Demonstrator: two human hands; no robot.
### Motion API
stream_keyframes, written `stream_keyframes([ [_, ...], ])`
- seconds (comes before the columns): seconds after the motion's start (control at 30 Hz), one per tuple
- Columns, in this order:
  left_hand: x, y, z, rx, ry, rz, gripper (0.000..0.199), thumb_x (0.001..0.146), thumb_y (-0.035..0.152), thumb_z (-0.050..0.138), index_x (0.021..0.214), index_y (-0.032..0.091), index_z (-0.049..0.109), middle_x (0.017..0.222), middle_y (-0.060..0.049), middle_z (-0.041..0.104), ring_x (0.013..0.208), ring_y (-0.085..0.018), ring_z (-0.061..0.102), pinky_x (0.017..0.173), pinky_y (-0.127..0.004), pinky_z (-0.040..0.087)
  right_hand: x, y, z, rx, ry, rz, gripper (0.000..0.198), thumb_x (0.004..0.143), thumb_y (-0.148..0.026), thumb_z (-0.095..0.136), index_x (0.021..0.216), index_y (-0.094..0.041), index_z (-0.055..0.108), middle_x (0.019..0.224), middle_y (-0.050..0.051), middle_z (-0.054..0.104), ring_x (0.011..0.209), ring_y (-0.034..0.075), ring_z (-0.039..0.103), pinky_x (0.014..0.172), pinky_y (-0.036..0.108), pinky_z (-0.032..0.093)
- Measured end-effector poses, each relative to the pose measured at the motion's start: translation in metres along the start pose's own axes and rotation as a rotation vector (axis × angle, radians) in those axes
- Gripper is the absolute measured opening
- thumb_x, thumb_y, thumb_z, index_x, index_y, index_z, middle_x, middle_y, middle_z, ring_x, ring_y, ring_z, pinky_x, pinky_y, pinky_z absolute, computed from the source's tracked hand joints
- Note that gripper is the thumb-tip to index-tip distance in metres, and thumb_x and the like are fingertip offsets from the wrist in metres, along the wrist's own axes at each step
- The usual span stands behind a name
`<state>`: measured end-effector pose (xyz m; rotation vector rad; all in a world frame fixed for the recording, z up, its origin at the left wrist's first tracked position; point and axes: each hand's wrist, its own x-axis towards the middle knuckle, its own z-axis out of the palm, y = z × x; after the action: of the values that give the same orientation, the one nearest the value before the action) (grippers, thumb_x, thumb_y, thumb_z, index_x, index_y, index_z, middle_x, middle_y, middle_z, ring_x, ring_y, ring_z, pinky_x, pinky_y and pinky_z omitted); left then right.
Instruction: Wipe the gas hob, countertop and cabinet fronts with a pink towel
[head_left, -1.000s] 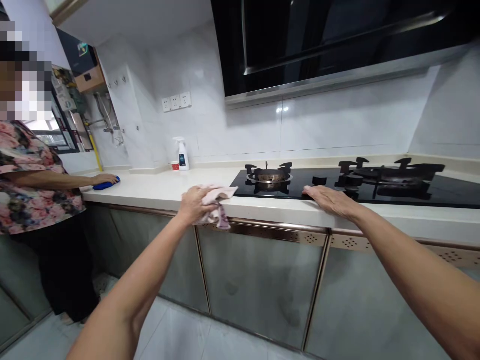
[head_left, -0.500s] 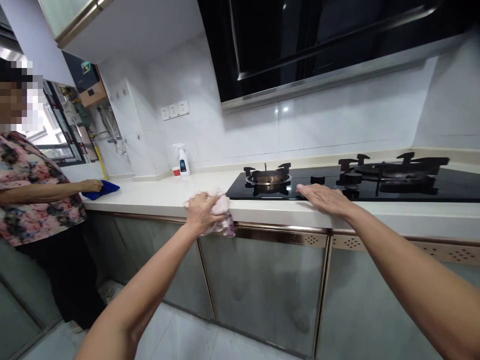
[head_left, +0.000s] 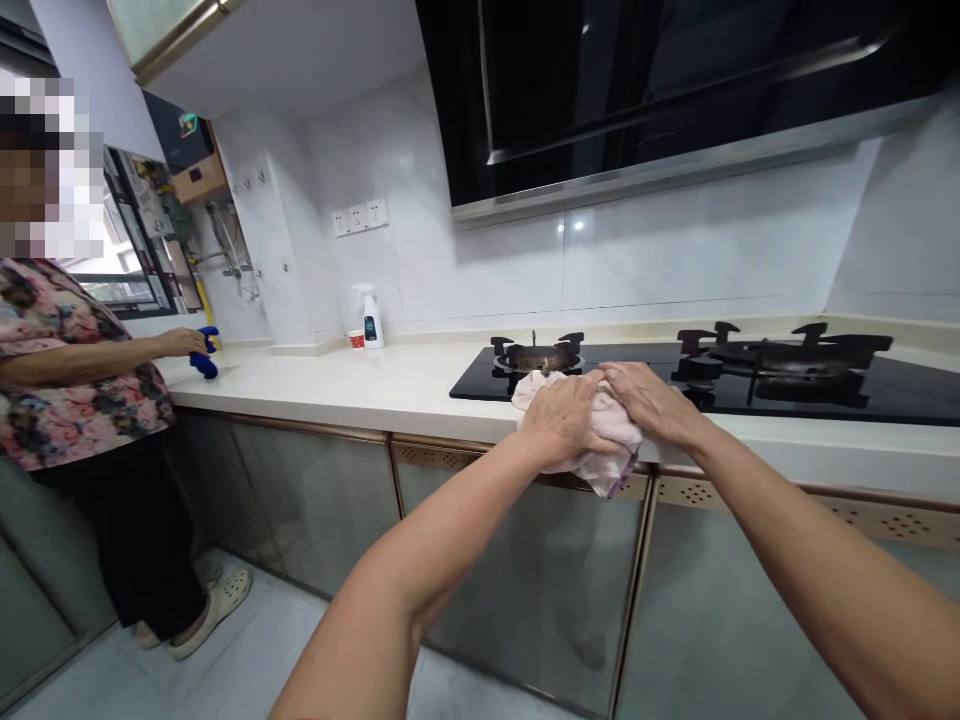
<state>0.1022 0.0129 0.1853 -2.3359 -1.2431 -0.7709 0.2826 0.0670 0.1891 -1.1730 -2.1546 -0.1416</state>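
Observation:
My left hand is closed on a pale pink cloth, pressing it along the counter's front edge by the black gas hob. The cloth is bunched, and one corner with a purple trim hangs over the edge. My right hand lies stretched out, fingers together, right beside the cloth at the hob's front. Its fingertips meet the left hand's fingers. Whether its palm rests on the cloth or the hob is hidden.
Pan supports stand up from the hob, below a black range hood. A white spray bottle and a red-and-white tub sit against the wall. At left, a person holds a blue cloth on the counter.
My left hand has slid the pink cloth rightward along the counter edge to meet my right hand, which stays nearly in place. The other person's blue cloth has been lifted and bunched.

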Motion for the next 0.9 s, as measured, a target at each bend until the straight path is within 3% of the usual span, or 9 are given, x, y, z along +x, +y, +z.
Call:
stream_keyframes([
  [0.1,-0.005,-0.011,-0.009,-0.140,-0.041,0.028,0.112,0.068,0.071,0.081,0.154,0.021,0.030,0.146,-0.015,0.055,0.131,-0.032,0.054,0.106,-0.047,0.046,-0.003,0.000,0.002,0.070,-0.010,-0.010,0.068,0.099,-0.065,0.017,0.148,-0.032,0.050,0.160,0.006,0.047,0.148,0.031,0.041,0.115,0.056,0.043],
  [0.17,-0.010,-0.024,-0.022,-0.160,-0.043,-0.002,0.102,0.072,0.071,0.078,0.153,0.025,0.035,0.149,-0.013,0.053,0.136,-0.030,0.051,0.108,-0.047,0.045,-0.004,-0.002,0.002,0.051,-0.065,-0.032,0.066,0.098,-0.069,0.021,0.145,-0.034,0.053,0.158,0.005,0.048,0.147,0.032,0.042,0.117,0.060,0.039],
  [0.33,-0.033,-0.083,-0.067,0.001,0.071,-0.362,0.056,0.097,0.066,0.048,0.138,0.029,0.056,0.141,-0.009,0.056,0.135,-0.027,0.050,0.112,-0.049,0.039,-0.002,-0.003,0.002,-0.012,-0.115,-0.043,0.066,0.097,-0.072,0.023,0.142,-0.036,0.056,0.156,0.006,0.050,0.143,0.034,0.044,0.115,0.063,0.039],
  [0.5,-0.057,-0.134,-0.078,0.147,-0.069,-0.596,0.063,0.099,0.068,0.036,0.137,0.024,0.061,0.143,-0.014,0.057,0.139,-0.031,0.047,0.115,-0.051,0.036,-0.004,-0.004,0.003,-0.116,0.027,-0.020,0.065,0.095,-0.072,0.028,0.138,-0.037,0.061,0.160,0.007,0.045,0.146,0.038,0.040,0.114,0.066,0.037],
  [0.6,-0.059,-0.142,-0.069,0.140,-0.116,-0.610,0.067,0.097,0.074,0.032,0.135,0.029,0.063,0.141,-0.013,0.061,0.137,-0.031,0.050,0.114,-0.050,0.038,-0.003,-0.020,0.002,-0.121,0.051,-0.048,0.065,0.095,-0.070,0.028,0.143,-0.036,0.058,0.160,0.008,0.045,0.148,0.037,0.037,0.114,0.065,0.036],
  [0.73,-0.057,-0.141,-0.064,0.150,-0.147,-0.605,0.070,0.095,0.078,0.026,0.131,0.033,0.065,0.141,-0.009,0.063,0.137,-0.028,0.050,0.116,-0.048,0.036,0.007,-0.067,0.004,-0.180,-0.181,-0.202,0.072,0.085,-0.069,0.051,0.149,-0.036,0.052,0.162,0.009,0.043,0.145,0.039,0.042,0.110,0.062,0.039],
  [0.8,-0.057,-0.139,-0.066,0.154,-0.171,-0.616,0.073,0.095,0.079,0.022,0.130,0.033,0.066,0.140,-0.009,0.065,0.136,-0.029,0.051,0.116,-0.048,0.035,0.014,-0.094,0.007,-0.255,-0.281,-0.252,0.068,0.082,-0.062,0.059,0.145,-0.036,0.056,0.156,0.010,0.050,0.138,0.041,0.048,0.104,0.064,0.040],
  [0.9,-0.057,-0.137,-0.069,0.156,-0.209,-0.637,0.075,0.094,0.080,0.020,0.127,0.032,0.068,0.139,-0.009,0.066,0.134,-0.030,0.053,0.115,-0.050,0.035,0.020,-0.124,0.011,-0.332,-0.305,-0.291,0.054,0.084,-0.047,0.060,0.135,-0.030,0.065,0.139,0.013,0.064,0.126,0.041,0.056,0.100,0.064,0.039],
])
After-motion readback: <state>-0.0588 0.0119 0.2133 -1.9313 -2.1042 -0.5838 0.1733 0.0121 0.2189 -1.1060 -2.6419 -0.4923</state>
